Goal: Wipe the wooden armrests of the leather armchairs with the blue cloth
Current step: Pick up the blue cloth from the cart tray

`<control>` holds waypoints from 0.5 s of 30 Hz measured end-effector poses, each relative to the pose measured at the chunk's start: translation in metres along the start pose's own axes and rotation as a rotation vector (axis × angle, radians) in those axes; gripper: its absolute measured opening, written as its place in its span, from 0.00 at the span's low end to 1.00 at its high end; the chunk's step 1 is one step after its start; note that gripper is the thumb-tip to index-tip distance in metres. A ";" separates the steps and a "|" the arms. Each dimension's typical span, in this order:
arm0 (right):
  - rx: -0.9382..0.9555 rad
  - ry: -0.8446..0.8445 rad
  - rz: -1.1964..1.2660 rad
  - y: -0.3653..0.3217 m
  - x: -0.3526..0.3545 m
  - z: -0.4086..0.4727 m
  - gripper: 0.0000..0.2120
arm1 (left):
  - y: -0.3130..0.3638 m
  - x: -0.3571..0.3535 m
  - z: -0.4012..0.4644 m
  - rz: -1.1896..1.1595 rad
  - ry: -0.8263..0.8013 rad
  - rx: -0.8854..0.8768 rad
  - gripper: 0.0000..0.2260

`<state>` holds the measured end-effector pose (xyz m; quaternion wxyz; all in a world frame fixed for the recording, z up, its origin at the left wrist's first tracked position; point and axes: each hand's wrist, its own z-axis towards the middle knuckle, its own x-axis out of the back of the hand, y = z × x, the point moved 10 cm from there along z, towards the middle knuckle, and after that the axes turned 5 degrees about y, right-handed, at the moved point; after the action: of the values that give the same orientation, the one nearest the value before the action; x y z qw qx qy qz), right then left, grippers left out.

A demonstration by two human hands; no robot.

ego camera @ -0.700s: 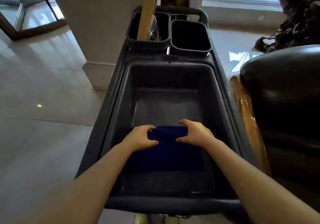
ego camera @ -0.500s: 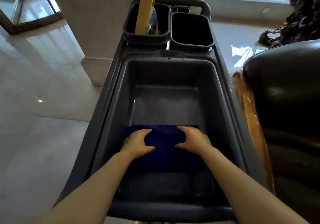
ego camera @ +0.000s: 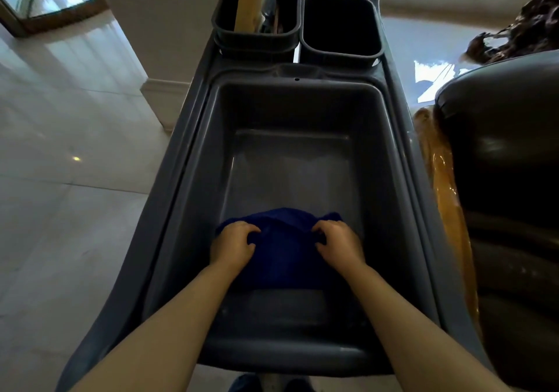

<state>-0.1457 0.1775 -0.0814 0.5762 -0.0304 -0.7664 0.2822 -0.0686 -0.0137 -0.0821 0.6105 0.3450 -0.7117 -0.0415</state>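
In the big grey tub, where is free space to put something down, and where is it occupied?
Free: the tub floor between the blue cloth and the far wall, and a strip nearer than the cloth. Crowded: the cloth area, gripped by left hand and right hand.

Just one head cam, looking steeply down and forward into the cart tub [ego camera: 393, 179] from close above, near rim at the frame bottom.

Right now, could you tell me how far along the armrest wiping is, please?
Nothing is wiped yet. Both hands, left hand and right hand, are gathering the blue cloth inside the cart bin. The armchair and its wooden armrest wait untouched on the right.
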 end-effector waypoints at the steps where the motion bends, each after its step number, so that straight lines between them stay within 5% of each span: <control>1: -0.054 -0.016 0.059 0.005 0.000 0.001 0.13 | -0.003 0.001 0.001 -0.016 -0.013 0.033 0.13; 5: -0.222 -0.050 0.236 0.024 0.008 0.008 0.10 | -0.005 0.004 0.008 -0.171 -0.116 0.093 0.10; 15: -0.192 0.041 0.324 0.010 0.105 0.014 0.07 | 0.045 0.081 0.013 -0.447 -0.121 0.015 0.10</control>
<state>-0.1961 0.2195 0.0019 0.5330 -0.2142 -0.7631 0.2962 -0.1018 -0.0283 0.0047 0.5398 0.4954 -0.6533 -0.1909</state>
